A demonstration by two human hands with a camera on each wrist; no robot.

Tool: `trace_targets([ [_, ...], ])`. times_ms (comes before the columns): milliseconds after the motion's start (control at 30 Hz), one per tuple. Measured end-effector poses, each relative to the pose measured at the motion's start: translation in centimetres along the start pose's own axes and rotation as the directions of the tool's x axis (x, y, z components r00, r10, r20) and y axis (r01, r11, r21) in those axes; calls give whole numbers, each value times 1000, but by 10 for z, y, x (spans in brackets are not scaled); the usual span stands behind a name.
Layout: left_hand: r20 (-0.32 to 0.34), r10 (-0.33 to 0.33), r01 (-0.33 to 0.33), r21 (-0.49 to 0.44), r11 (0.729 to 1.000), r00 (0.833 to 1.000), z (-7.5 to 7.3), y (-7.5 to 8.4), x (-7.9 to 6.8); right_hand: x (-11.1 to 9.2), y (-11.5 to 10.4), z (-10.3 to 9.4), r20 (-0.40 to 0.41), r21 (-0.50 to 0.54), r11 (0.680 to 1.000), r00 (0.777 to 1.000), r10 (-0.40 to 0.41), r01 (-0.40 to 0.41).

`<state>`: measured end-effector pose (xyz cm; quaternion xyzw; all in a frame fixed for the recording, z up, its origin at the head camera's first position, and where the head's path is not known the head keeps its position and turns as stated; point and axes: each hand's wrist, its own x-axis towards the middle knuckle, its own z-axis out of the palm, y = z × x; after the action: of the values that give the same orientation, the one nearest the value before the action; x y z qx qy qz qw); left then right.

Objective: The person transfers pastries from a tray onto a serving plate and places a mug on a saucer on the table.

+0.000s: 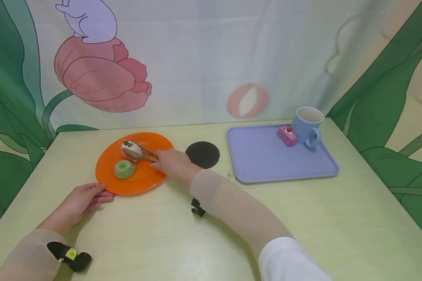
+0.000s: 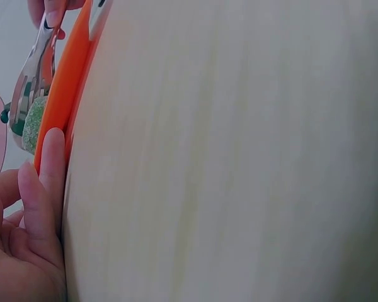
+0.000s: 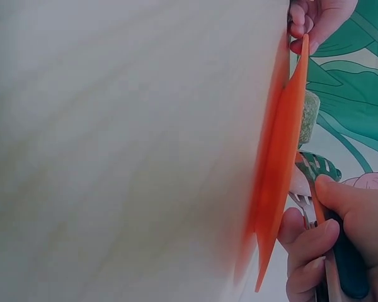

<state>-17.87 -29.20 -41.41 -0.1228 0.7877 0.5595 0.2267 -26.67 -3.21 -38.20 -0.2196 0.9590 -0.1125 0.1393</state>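
Observation:
My right hand (image 1: 174,164) grips metal tongs (image 1: 145,155) with dark handles and slotted ends. Between the tong ends is a small white cake (image 1: 133,149) with a dark green topping, over the orange plate (image 1: 152,177). A green ring-shaped sweet (image 1: 124,169), sugary in the left wrist view, sits on the plate in front of it. At the plate's near left rim, my left hand (image 1: 84,199) holds the edge, its thumb at the rim and its fingers low by the table.
Right of the plate lies a round black coaster (image 1: 202,154), partly behind my right hand. A lilac tray (image 1: 267,164) carries a pink cake piece (image 1: 287,136) and a blue mug (image 1: 304,127) at its back right corner. A printed curtain (image 1: 197,58) hangs behind the table.

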Motion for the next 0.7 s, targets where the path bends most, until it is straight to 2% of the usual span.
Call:
trace_targets([
  [433, -1, 2, -2, 2, 1000, 1000, 3, 0, -2, 8, -5, 4, 26, 16, 999, 999, 47, -48],
  [700, -13, -1, 2, 18, 1000, 1000, 2, 1, -2, 6, -7, 2, 26, -4, 999, 999, 45, -45],
])
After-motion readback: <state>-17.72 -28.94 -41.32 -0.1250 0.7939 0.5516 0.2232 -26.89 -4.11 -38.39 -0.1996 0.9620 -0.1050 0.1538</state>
